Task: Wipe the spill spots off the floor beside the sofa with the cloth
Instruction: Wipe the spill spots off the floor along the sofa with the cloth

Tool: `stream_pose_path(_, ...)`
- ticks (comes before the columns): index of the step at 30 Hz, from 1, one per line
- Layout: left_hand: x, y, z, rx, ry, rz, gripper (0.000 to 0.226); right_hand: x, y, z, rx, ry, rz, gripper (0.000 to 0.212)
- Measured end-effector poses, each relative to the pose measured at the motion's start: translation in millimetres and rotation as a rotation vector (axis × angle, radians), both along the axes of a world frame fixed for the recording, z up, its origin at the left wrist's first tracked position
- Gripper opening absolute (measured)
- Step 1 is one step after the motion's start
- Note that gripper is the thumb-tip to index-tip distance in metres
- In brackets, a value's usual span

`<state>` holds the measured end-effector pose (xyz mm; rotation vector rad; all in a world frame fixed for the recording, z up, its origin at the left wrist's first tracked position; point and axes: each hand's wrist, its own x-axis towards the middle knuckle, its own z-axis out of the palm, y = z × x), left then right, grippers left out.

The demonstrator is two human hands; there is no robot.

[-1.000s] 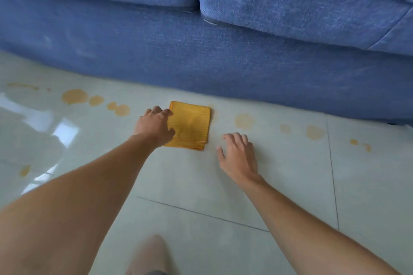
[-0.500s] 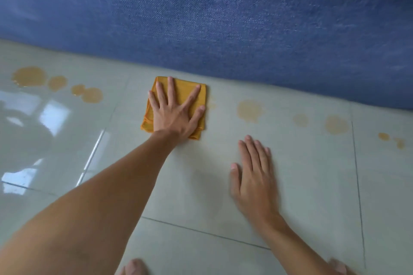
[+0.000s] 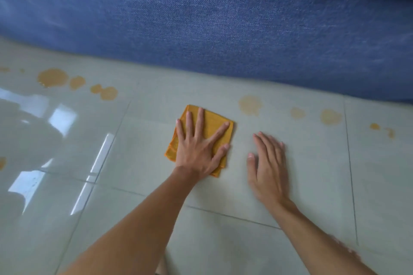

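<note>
A folded orange cloth (image 3: 214, 123) lies on the pale tiled floor (image 3: 312, 185) in front of the blue sofa (image 3: 223, 24). My left hand (image 3: 199, 149) presses flat on top of it, fingers spread. My right hand (image 3: 268, 167) rests flat on the bare tile just right of the cloth, holding nothing. Brownish spill spots sit along the sofa base: a big left spot (image 3: 52, 77) with smaller ones (image 3: 108, 92) trailing right, and a right group (image 3: 250, 105) running on to another spot (image 3: 330, 116). The cloth touches none of them.
Tiny drops (image 3: 374, 126) lie at the far right and a partial spot (image 3: 2, 162) at the left edge. The sofa front closes off the far side. Glossy tile with window glare (image 3: 62, 118) spreads to the left.
My left hand went from gripping the cloth's left edge to lying flat on it, then slid it toward me and rightward. My right hand flattened on the floor.
</note>
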<state>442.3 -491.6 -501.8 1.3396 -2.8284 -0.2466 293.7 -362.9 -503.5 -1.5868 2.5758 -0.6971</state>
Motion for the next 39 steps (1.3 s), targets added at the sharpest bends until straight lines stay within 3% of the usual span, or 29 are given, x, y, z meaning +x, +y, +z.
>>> stream_pose_path(6,82,11,-2,-0.007,-0.047,0.185,0.061,-3,11,-8,0.141,0.086,0.024,0.056)
stream_pose_path(14,58,-97,-6,0.007,-0.097,0.400,0.060,-3,11,-13,0.111,0.088,0.010,0.055)
stream_pose_path(20,-29,-132,-3,0.018,-0.090,0.305,0.062,-3,11,-14,0.059,0.105,0.006,0.054)
stream_pose_path(25,-66,-72,1,0.023,-0.073,0.101,0.062,-6,14,-10,-0.125,-0.072,0.008,0.047)
stream_pose_path(27,-53,-34,2,0.028,-0.055,0.028,0.061,-8,17,-7,-0.142,-0.119,-0.017,0.046)
stream_pose_path(31,12,25,1,0.000,-0.078,-0.027,0.061,-14,34,-3,-0.030,-0.003,-0.078,0.048)
stream_pose_path(35,85,23,2,0.003,-0.115,0.135,0.062,-29,54,-1,0.117,0.114,-0.120,0.053)
stream_pose_path(39,105,-4,0,0.027,-0.142,0.283,0.063,-31,55,-6,0.177,0.126,-0.107,0.056)
